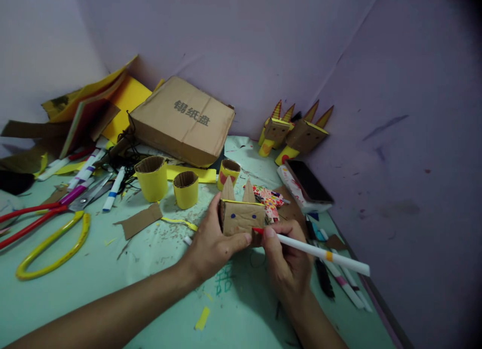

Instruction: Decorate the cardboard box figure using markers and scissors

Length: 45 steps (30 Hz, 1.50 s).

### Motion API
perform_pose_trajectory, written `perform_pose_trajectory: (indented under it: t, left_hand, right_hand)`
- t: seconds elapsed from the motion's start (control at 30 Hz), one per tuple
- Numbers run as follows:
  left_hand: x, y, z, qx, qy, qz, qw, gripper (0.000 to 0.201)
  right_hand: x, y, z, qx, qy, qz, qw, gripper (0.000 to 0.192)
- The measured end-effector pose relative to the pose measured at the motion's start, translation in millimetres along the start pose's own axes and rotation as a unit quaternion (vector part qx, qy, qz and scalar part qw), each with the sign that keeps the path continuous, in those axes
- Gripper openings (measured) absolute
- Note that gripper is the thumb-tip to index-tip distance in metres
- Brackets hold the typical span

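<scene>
My left hand (211,246) grips a small cardboard box head (242,216) with two pointed ears and two blue dot eyes, holding it upright on the pale green table (113,268). A white marker (320,251) with a red tip is in my right hand (286,258). Its tip touches the lower front of the box face.
Two yellow cardboard cups (151,177) (186,189) and a smaller one (229,172) stand behind the box. Two finished horned cardboard figures (297,130) sit at the back wall. A phone (309,182), a flat carton (183,120), scissors (45,211), markers and scraps lie around.
</scene>
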<state>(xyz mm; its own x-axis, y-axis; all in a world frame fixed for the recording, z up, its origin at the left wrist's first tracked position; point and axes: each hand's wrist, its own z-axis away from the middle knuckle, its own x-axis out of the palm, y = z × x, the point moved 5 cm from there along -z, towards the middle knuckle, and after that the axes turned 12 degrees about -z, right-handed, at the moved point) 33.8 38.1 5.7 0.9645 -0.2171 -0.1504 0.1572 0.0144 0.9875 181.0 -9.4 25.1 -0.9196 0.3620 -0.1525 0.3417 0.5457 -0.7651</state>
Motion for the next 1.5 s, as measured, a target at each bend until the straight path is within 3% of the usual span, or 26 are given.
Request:
perform_pose_trajectory:
  t: [0.3,0.67,0.97,1.3,1.5]
  left_hand:
    - [-0.5,-1.8,0.5,0.006,0.007,-0.004,1.0,0.1]
    - [0.3,-2.6,0.7,0.006,0.001,0.0,1.0,0.1]
    - [0.4,-0.5,1.6,-0.005,0.003,-0.017,1.0,0.102]
    - [1.1,-1.8,-0.9,-0.006,0.002,-0.012,1.0,0.101]
    - [0.0,-1.2,0.3,0.002,0.005,-0.013,1.0,0.099]
  right_hand:
    - [-0.5,3.8,1.6,0.043,0.032,-0.003,0.999,0.016]
    - [0.0,-1.5,-1.0,-0.005,0.012,0.007,1.0,0.014]
    - [0.0,-6.0,-3.7,-0.004,0.041,0.03,0.999,0.015]
    - [1.3,-2.5,-1.2,-0.007,0.005,-0.001,1.0,0.014]
    - [1.2,-3.3,-1.6,-0.006,0.015,0.005,1.0,0.015]
